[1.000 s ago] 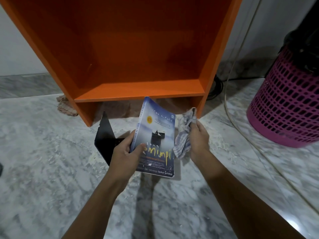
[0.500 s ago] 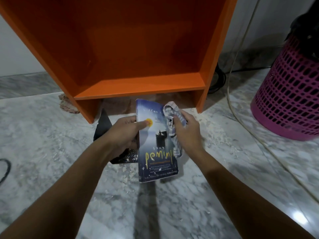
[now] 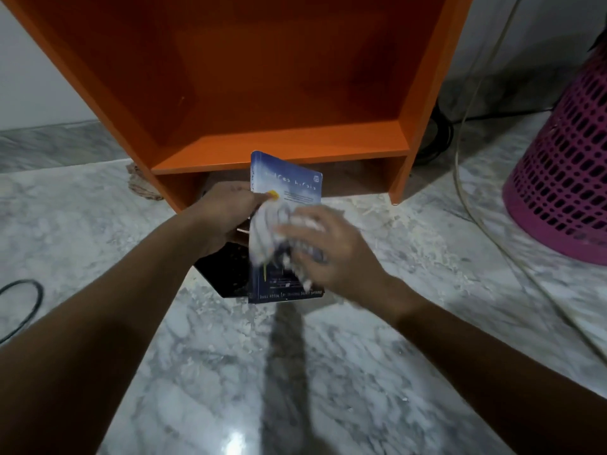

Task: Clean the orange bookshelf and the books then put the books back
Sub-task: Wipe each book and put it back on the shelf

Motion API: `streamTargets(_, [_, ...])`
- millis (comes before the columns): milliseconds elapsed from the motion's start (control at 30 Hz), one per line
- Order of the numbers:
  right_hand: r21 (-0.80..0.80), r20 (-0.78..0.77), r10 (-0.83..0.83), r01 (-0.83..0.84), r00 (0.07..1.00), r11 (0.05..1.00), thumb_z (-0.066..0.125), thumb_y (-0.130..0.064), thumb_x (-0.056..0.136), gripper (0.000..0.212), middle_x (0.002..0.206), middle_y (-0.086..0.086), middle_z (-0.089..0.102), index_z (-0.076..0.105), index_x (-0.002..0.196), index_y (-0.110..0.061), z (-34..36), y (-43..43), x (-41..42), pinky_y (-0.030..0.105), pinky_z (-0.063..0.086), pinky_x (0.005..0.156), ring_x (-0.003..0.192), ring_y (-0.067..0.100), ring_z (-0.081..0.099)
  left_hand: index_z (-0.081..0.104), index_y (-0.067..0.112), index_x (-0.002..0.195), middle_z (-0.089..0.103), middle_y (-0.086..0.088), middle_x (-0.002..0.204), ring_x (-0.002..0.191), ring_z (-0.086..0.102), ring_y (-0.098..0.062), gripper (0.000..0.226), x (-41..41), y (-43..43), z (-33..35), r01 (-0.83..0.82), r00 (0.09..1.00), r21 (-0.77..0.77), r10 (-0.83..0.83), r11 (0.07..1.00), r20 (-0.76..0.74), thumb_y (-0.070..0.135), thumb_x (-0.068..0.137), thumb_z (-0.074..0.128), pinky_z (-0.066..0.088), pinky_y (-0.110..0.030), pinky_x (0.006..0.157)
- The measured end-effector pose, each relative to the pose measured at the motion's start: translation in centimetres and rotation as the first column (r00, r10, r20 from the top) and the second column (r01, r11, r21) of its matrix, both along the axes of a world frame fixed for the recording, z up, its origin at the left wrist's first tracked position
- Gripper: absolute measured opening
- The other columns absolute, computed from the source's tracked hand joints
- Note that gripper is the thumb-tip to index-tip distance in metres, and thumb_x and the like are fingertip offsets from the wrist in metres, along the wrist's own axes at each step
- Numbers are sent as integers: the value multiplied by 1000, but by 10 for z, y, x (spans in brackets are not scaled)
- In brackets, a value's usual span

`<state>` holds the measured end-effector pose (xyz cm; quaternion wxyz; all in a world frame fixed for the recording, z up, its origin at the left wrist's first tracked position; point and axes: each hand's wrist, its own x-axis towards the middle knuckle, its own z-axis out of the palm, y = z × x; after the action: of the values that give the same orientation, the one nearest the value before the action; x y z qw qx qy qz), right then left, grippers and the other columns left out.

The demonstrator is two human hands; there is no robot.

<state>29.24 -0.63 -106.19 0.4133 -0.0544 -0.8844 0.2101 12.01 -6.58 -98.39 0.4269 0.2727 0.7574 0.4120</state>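
Marble floor (image 3: 230,362) lies crumb-strewn. At twelve o'clock the orange bookshelf (image 3: 427,93) shows no books. Left hand (image 3: 226,221) grips the blue book (image 3: 290,187) upright. Right hand (image 3: 338,251), blurred, bunches a cloth (image 3: 271,229) against its cover. Reshelving looks not yet done.

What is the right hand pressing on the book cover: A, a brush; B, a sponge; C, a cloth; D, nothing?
C: the right hand holds a crumpled pale cloth against the book, which the left hand grips.
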Motion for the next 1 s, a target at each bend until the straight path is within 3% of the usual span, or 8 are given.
streamTargets(133, [-22,131,-30,33,991,999,62,-11,83,31,120,13,60,72,112,-17,5,1,-21,46,53,77,103,34,60,75,10,96,75,-9,91,85,70,-31,20,-3,7,7,51,998,-16,-52,999,-37,28,90,68,55,-42,81])
streamTargets(367, [242,322,387,-470,864,849,65,-18,90,10,110,8,66,75,92,-18,-8,-42,-3,36,47,60,88,29,59,67,17,114,75,-6,99,80,74,-23,24,-12,8,17,79,994,16,-77,997,-82,29,93,65,58,-32,57])
streamTargets(600, [89,3,84,-84,996,992,67,-9,85,23,115,12,63,75,106,-15,-19,-49,-20,35,50,78,96,32,61,69,17,110,75,-6,98,85,72,-28,20,-6,6,11,44,996,45,-40,998,-79,27,94,64,60,-34,58])
streamTargets(667, [-132,-24,-18,14,1000,991,62,-1,82,34,122,5,55,72,111,-15,-39,-54,-17,28,50,87,104,28,59,70,16,109,75,-8,100,85,72,-29,19,-5,4,10,29,998,82,-24,996,-57,26,94,64,59,-35,57])
streamTargets(767, [-655,39,-367,301,929,693,56,5,89,37,124,-1,49,67,119,-14,-54,-61,-12,5,43,86,102,2,54,68,16,110,73,-11,106,90,71,-33,19,-4,1,10,4,999,132,2,991,-45,27,94,63,60,-42,67])
streamTargets(867, [-907,329,-610,421,721,9,55,-7,96,32,126,7,60,64,124,-19,-73,-41,-10,31,57,88,104,18,63,68,17,110,73,-7,107,91,72,-30,20,-5,-3,8,-3,998,142,13,990,-65,29,94,63,60,-44,72])
streamTargets(900, [-911,377,-641,393,668,-126,55,-13,95,31,124,9,64,64,124,-20,-75,-32,-6,40,57,89,105,25,64,69,18,110,73,-6,106,90,72,-29,20,-5,-4,8,-19,997,149,30,989,-71,29,94,63,60,-43,71])
streamTargets(1000, [-937,321,-739,313,592,-155,58,-19,94,26,117,7,67,66,119,-21,-55,-21,9,39,59,84,100,23,67,68,17,111,72,-7,107,92,71,-29,21,-7,-8,4,-62,992,162,78,985,-96,30,94,64,60,-45,72])
